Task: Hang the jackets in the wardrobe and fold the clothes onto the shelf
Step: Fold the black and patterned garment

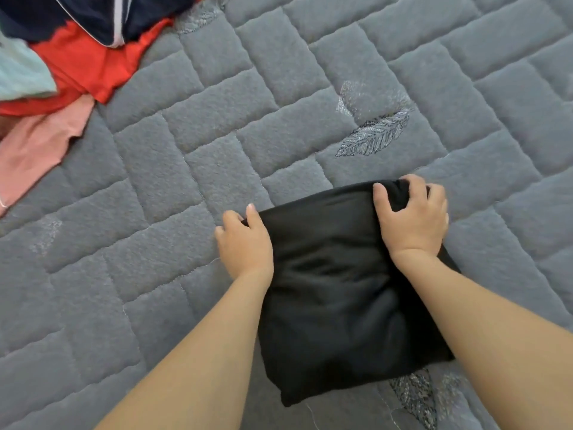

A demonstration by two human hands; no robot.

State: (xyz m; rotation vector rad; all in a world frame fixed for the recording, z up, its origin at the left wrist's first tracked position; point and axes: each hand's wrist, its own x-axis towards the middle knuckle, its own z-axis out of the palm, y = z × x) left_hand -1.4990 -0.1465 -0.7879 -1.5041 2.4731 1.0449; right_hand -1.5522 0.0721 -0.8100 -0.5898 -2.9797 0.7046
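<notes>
A black garment (pixel 338 283), folded into a rough rectangle, lies on the grey quilted bedcover (pixel 186 169) in front of me. My left hand (pixel 245 240) grips its far left corner, thumb on top and fingers curled under the edge. My right hand (pixel 412 212) grips the far right corner, with fingers bunching the cloth at the fold. Both forearms reach in from the bottom of the view.
A heap of unfolded clothes lies at the top left: a navy jacket with a white stripe (pixel 102 17), a red garment (pixel 90 66), a pale teal piece (pixel 21 72) and a pink one (pixel 34 144). Embroidered leaves (pixel 372 135) mark the cover.
</notes>
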